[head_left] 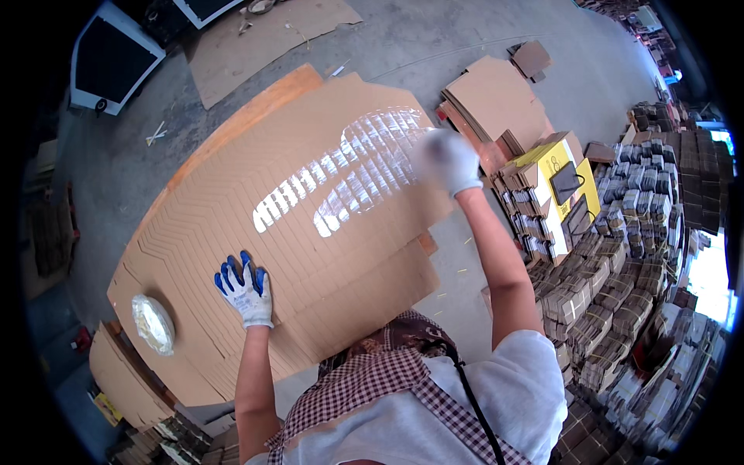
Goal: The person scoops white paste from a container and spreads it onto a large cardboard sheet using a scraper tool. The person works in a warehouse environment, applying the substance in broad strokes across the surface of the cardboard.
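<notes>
A wide fan of overlapping brown cardboard sheets (pixel 232 225) lies spread on a wooden table. Strips of clear glossy tape (pixel 349 167) run across the sheets' middle. My left hand (pixel 245 289), in a white glove with blue fingertips, rests flat with fingers spread on the near part of the fan. My right hand (pixel 448 161), also gloved and blurred by motion, is at the fan's far right edge, touching the cardboard beside the tape. Whether it grips anything I cannot tell. A roll of clear tape (pixel 153 323) lies on the sheets left of my left hand.
Stacks of flat cardboard (pixel 496 97) stand to the right on the concrete floor. Several bundles of folded cartons (pixel 620 256) are piled at the far right, with a yellow box (pixel 562 182) among them. More cardboard (pixel 263 39) lies on the floor beyond the table. White-framed panels (pixel 112 58) stand upper left.
</notes>
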`<state>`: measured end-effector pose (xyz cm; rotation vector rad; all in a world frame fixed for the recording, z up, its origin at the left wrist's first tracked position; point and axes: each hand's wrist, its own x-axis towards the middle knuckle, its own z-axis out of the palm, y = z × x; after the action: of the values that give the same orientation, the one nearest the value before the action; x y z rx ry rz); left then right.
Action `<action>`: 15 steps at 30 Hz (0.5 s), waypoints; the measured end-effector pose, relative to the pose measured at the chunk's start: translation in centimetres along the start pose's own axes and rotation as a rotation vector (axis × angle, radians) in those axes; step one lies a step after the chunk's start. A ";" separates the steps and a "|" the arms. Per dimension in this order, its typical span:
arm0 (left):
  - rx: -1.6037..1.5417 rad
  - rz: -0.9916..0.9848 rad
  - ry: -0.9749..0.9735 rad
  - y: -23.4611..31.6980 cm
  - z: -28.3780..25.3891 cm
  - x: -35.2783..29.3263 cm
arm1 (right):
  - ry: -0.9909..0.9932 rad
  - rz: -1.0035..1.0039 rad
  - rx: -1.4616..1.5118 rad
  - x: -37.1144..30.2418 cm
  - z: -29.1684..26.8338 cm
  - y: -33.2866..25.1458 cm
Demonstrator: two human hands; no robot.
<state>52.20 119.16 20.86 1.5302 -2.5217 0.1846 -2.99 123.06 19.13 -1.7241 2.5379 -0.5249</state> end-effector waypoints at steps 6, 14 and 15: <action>-0.007 -0.040 -0.007 0.2 -0.3 -0.2 | -0.109 -0.314 0.241 -6.6 -5.5 -10.7; 0.041 -0.034 -0.051 0.1 -0.3 0.0 | -0.137 -0.043 -0.062 -7.9 -4.7 -1.0; 0.037 -0.038 -0.055 0.2 -0.4 0.0 | -0.134 -0.035 -0.096 -7.5 -5.3 0.1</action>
<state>52.02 119.34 21.23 1.6174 -2.5432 0.1874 -1.24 131.30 22.87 -1.7722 2.4821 -0.2820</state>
